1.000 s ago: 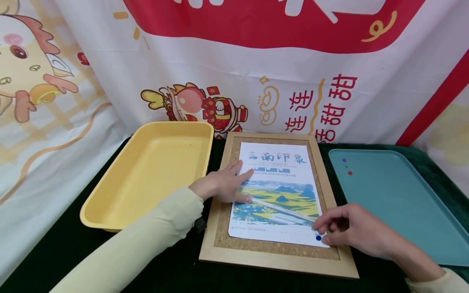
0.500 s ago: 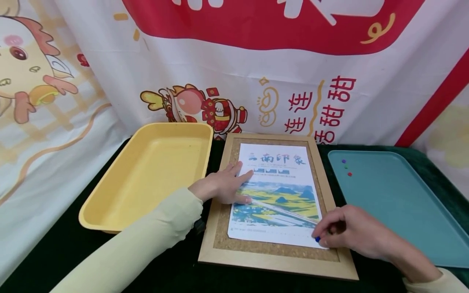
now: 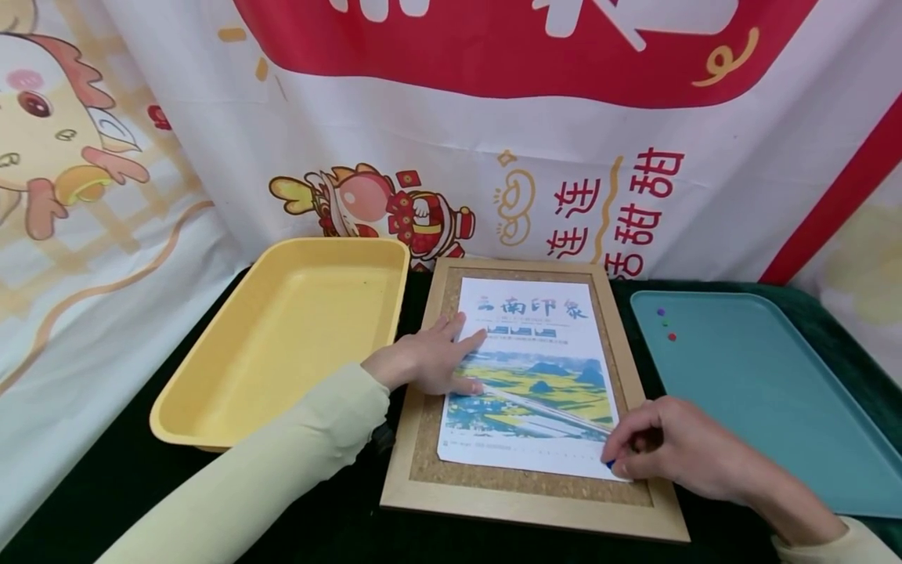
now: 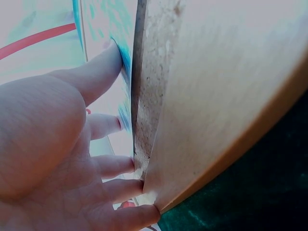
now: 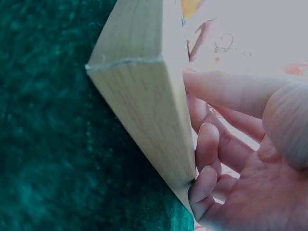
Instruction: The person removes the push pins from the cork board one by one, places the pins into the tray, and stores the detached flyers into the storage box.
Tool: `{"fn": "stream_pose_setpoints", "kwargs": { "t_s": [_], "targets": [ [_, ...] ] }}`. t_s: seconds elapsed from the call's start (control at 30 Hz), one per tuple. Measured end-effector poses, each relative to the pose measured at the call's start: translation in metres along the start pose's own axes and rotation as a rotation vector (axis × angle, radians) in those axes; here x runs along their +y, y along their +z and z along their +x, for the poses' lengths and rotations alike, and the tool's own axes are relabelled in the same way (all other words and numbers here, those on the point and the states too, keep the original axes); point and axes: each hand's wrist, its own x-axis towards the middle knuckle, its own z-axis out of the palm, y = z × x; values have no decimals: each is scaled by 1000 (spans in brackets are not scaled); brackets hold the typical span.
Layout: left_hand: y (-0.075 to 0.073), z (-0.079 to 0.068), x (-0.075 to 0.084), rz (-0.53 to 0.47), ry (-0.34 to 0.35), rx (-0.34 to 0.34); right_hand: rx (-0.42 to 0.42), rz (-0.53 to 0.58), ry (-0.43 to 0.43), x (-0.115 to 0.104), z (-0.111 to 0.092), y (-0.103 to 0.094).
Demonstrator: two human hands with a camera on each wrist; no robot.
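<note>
A printed landscape poster [image 3: 535, 392] with Chinese lettering lies on a wood-framed cork board [image 3: 486, 475]. Spread over the poster's left side, my left hand [image 3: 431, 359] rests with straight fingers; in the left wrist view its fingertips reach the poster and the board's edge. At the poster's lower right corner, my right hand [image 3: 672, 440] pinches a small blue pushpin [image 3: 610, 464] between thumb and index finger. Only a bit of the pin shows below the fingers. The right wrist view has this hand beside the wooden frame [image 5: 144, 101], its other fingers curled, the pin hidden.
Left of the board stands a deep yellow tray [image 3: 282, 329]. A flat teal tray [image 3: 761, 392] lies to the right, bearing a purple pin [image 3: 661, 312], a green pin [image 3: 665, 323] and a red pin [image 3: 672, 337]. Dark green cloth covers the table; a printed curtain [image 3: 423, 117] hangs behind.
The right thumb and index finger have closed around the blue pushpin, whose round head showed openly a second ago. The left hand has stayed in place on the poster.
</note>
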Motion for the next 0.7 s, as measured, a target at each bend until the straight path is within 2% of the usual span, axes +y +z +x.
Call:
{"fn": "stream_pose_setpoints", "kwargs": {
  "t_s": [0.5, 0.7],
  "targets": [
    [0, -1, -2, -10, -8, -6, -6, -33, 18, -4, 3, 1],
    [0, 0, -1, -5, 16, -1, -9, -35, 18, -2, 2, 0]
  ]
}}
